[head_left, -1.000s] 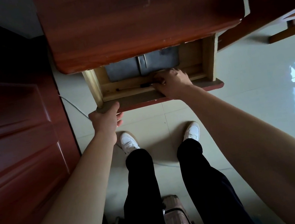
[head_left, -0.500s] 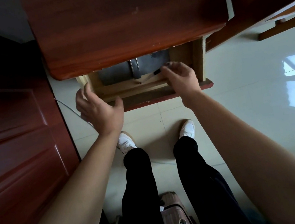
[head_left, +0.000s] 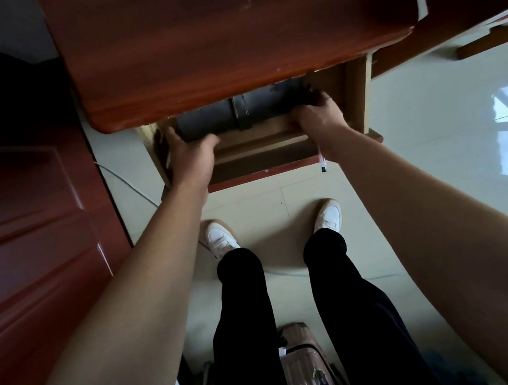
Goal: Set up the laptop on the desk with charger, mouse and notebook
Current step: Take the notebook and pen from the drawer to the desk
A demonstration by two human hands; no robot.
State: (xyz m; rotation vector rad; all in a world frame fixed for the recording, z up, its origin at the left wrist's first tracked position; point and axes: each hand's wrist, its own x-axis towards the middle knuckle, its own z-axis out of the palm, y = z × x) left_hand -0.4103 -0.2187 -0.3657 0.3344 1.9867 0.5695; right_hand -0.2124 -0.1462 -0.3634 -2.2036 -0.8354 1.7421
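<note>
— Where is the laptop [head_left: 227, 119]?

— In the open drawer [head_left: 354, 98] under the front edge of the desk [head_left: 220, 36]. It is a flat grey slab lying on the drawer floor, its far part hidden beneath the desk top.

— And the left hand [head_left: 189, 156]?

— At the drawer's left side, by the laptop's near left corner. The fingers curl over that corner and touch it; whether they have actually closed on the laptop I cannot tell.

— The right hand [head_left: 317, 114]?

— At the laptop's near right corner, fingers bent down over the edge, knuckles up. It touches the grey slab, and something small and dark sits at the fingertips, too blurred to name. How firm the grip is, I cannot tell.

— Anything else close by?

— A pen [head_left: 322, 162] shows just under the right wrist, against the drawer's front edge.
</note>
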